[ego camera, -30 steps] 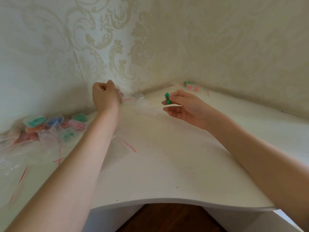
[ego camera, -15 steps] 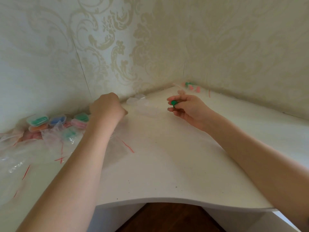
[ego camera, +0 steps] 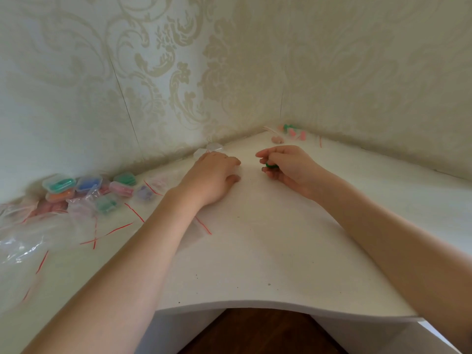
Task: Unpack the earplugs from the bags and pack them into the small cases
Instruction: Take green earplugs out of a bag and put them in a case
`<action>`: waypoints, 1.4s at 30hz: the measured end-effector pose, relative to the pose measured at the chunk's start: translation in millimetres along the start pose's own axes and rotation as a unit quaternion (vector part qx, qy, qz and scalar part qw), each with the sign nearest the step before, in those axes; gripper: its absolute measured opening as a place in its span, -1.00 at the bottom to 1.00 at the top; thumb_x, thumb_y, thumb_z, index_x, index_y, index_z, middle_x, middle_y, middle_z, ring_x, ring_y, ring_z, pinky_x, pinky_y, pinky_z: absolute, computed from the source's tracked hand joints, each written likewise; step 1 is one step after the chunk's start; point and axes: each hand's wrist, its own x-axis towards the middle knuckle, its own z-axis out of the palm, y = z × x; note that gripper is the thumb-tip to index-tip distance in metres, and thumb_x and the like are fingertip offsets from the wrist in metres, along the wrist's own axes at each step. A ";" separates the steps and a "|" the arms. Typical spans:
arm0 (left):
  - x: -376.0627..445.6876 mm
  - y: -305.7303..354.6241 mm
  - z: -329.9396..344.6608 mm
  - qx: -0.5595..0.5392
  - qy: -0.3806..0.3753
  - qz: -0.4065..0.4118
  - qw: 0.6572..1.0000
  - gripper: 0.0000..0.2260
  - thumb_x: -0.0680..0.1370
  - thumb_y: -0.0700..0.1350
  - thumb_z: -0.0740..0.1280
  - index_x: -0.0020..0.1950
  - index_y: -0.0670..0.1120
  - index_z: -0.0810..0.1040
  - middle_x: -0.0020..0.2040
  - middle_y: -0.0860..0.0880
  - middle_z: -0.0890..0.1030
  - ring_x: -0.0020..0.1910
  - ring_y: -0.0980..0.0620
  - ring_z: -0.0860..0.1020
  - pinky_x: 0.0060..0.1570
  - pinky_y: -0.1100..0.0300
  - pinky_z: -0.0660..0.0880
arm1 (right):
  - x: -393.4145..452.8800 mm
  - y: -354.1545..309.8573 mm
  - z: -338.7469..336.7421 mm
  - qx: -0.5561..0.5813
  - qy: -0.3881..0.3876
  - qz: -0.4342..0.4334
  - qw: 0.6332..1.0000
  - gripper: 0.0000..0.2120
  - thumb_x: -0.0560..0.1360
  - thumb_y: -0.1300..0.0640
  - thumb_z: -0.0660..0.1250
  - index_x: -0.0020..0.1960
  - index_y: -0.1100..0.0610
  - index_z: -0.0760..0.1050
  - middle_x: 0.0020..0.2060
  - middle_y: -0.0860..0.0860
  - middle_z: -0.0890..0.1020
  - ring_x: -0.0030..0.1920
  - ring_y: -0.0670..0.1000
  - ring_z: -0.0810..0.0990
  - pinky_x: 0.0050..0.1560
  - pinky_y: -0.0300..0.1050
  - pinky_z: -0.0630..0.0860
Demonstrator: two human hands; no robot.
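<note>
Left hand (ego camera: 214, 175) palm-down on the white tabletop (ego camera: 255, 251), fingers loosely bent and resting on the surface, nothing visibly gripped; fingertips right at a clear empty small case (ego camera: 208, 149) by the wall, contact not certain; right hand (ego camera: 286, 163) just beside the left, hovering a little off the tabletop, fingers curled round green earplugs (ego camera: 270, 165), only a sliver of green visible between thumb and fingers; beyond the right hand, in the corner where the walls meet, loose earplugs (ego camera: 291, 132), pink and green, lying on the tabletop, count unclear due to blur; far left of the left hand, against the wall, cluster of filled small cases (ego camera: 86, 187), clear lids, contents green, blue, orange, pink; some stacked or leaning, exact arrangement blurred; in front of that cluster, clear bags (ego camera: 84, 210) with red zip strips, a few with coloured earplugs inside; more crumpled empty bags (ego camera: 20, 246) further out to the left near the tabletop edge; one flat bag (ego camera: 201, 224) partly under the left forearm, red strip showing on the wrist's inner side; patterned cream wallpaper (ego camera: 178, 72) behind both hands; dark wood floor (ego camera: 255, 333) visible below the curved tabletop cut-out, between the forearms.
</note>
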 end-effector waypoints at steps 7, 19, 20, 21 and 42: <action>-1.6 16.8 -7.3 -0.157 0.127 0.004 0.979 -0.61 0.43 -0.14 0.46 0.24 -0.12 0.53 0.01 0.06 0.36 -0.08 0.06 0.44 -0.01 0.21 0.40 | -5.4 0.3 6.6 -0.198 0.026 -0.075 0.977 -0.60 0.52 0.29 -0.02 -0.17 0.10 0.59 -0.40 -0.05 0.38 -0.43 -0.05 0.30 -0.43 -0.21 0.21; -2.7 28.8 -7.8 -0.160 0.158 0.006 0.974 -0.65 0.35 -0.19 0.52 0.01 -0.14 0.42 -0.09 0.02 0.43 -0.26 0.10 0.36 -0.24 0.22 0.34 | -8.4 -1.2 7.4 -0.282 0.017 -0.089 0.955 -0.60 0.44 -0.26 0.31 -0.19 0.09 0.52 -0.51 -0.12 0.30 -0.54 -0.14 0.23 -0.44 -0.21 0.15; -2.6 28.7 -7.7 -0.153 0.158 0.009 0.975 -0.65 0.35 -0.18 0.53 0.01 -0.15 0.44 -0.09 0.03 0.43 -0.24 0.10 0.35 -0.23 0.24 0.31 | -8.8 -1.2 7.4 -0.284 0.015 -0.089 0.955 -0.60 0.44 -0.27 0.32 -0.18 0.09 0.54 -0.50 -0.12 0.31 -0.55 -0.15 0.23 -0.44 -0.21 0.15; -2.4 28.7 -7.5 -0.148 0.161 0.014 0.976 -0.64 0.34 -0.17 0.53 0.02 -0.15 0.45 -0.09 0.03 0.43 -0.23 0.09 0.35 -0.22 0.24 0.30 | -9.0 -1.5 7.4 -0.286 0.013 -0.089 0.954 -0.62 0.44 -0.26 0.33 -0.19 0.08 0.54 -0.49 -0.12 0.30 -0.55 -0.16 0.23 -0.44 -0.21 0.14; -1.5 29.1 -19.0 -0.442 0.178 -0.105 0.873 -0.74 0.28 -0.22 0.58 -0.11 -0.19 0.59 -0.18 -0.04 0.69 -0.18 0.13 0.66 -0.10 0.32 0.55 | -8.3 -3.1 0.2 -0.172 -0.055 -0.099 0.979 -0.71 0.56 -0.10 0.23 -0.27 -0.02 0.51 -0.54 -0.08 0.31 -0.51 -0.05 0.21 -0.46 -0.18 0.16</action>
